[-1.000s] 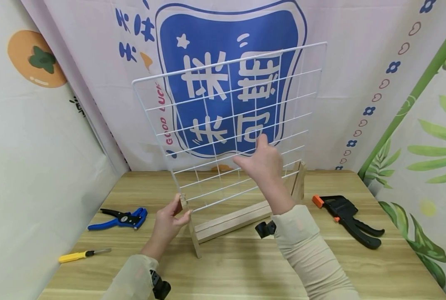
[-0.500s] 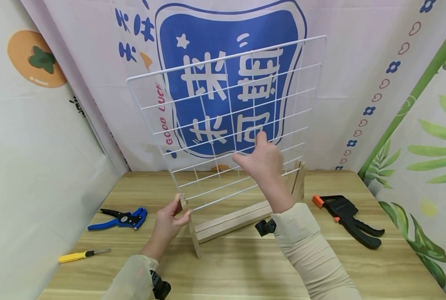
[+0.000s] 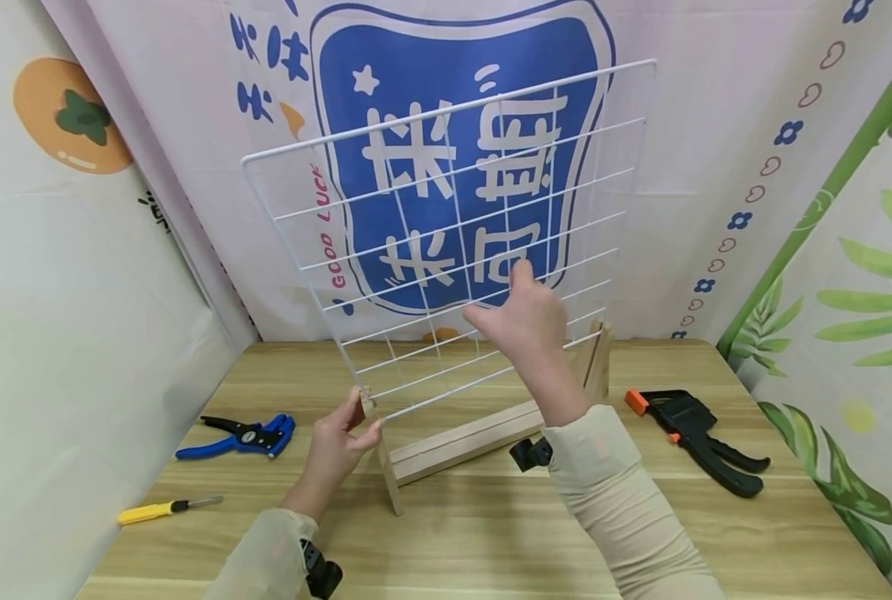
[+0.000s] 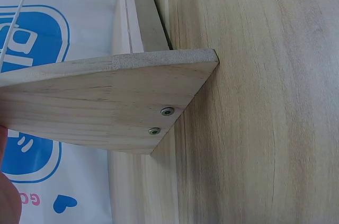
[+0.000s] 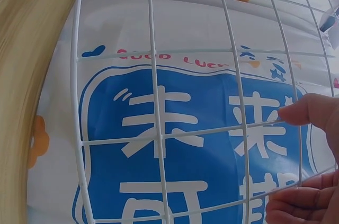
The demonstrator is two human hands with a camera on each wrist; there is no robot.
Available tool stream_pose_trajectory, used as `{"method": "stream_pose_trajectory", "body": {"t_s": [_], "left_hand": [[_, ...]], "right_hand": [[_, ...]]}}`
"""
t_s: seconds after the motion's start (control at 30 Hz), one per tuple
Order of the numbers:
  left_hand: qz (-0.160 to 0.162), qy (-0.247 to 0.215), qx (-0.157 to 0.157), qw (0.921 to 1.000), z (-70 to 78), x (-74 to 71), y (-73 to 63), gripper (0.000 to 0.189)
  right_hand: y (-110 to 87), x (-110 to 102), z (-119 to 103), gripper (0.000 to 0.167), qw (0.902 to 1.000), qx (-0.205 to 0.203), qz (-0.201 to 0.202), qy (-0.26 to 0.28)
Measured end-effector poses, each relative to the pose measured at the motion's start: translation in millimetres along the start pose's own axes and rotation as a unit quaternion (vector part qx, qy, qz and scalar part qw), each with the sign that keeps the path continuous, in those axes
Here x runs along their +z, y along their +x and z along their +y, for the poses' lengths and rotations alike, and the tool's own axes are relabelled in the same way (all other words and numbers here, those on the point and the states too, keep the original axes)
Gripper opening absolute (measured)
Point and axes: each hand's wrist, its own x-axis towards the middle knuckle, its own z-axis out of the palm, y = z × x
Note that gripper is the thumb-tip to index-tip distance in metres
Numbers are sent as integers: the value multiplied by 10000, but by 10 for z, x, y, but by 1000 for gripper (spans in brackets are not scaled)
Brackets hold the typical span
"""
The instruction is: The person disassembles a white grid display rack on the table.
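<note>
Above the wooden frame's base rail (image 3: 464, 442), the top edge of the white wire grid panel (image 3: 459, 223) has come up and closer to the person over the last second, while its bottom edge has barely shifted. That looks like the panel being swung on its lower edge to set it at the right angle between the uprights; whether its ends sit in any groove cannot be told. The right hand (image 3: 524, 321) pinches the grid's wires near the middle, thumb and fingers closed around them. The left hand (image 3: 333, 437) grips the upper end of the left upright (image 3: 388, 475); the right upright (image 3: 602, 367) stands unheld.

On the wood-grain table (image 3: 453, 550) lie blue-and-black wire strippers (image 3: 247, 437) and a yellow-handled screwdriver (image 3: 168, 508) to the left, a black-and-orange bar clamp (image 3: 694, 442) to the right. Printed cloth (image 3: 686, 125) hangs behind, with leaf-patterned cloth (image 3: 866, 275) at the right.
</note>
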Motion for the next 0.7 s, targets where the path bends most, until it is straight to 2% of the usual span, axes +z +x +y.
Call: {"method": "stream_pose_trajectory", "body": {"t_s": [0.4,0.7], "left_hand": [[56,-20,29,10000,-1,0,4,50],[59,-99,89,9999,-23,15,-5,48]], "right_hand": [[16,-22,-34,55,9999,-131,9,4],[28,-16,-52,51,9979,-582,297,-36]]}}
